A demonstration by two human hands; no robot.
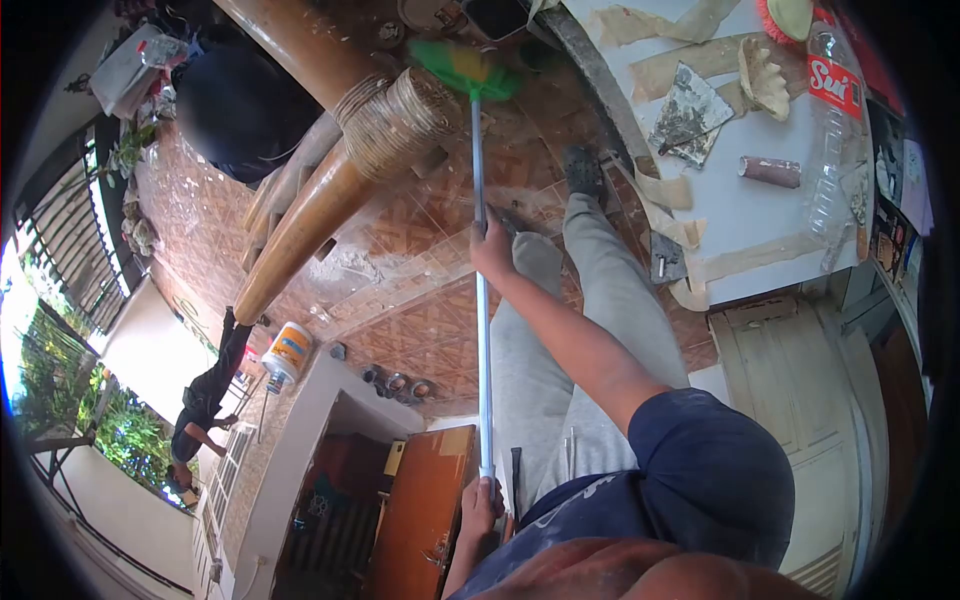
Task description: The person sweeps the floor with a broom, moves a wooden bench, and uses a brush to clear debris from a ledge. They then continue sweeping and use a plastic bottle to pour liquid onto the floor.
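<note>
A broom with a pale blue handle (482,350) runs lengthwise up the middle of the view. Its green head (465,70) rests at the tiled floor near the top and is smeared by motion. Partway down the handle, my right hand (492,250) is closed around it. My left hand (480,505) grips the handle's lower end, close to my body. Pale dust and debris (350,268) lie on the brown patterned tiles, left of the handle.
Thick wooden poles bound with rope (395,125) stand left of the broom. A white table (740,225) at right holds a plastic bottle (828,130), a shell (763,78) and scraps. A bucket (288,350) stands near a ledge. Another person (205,410) is at far left.
</note>
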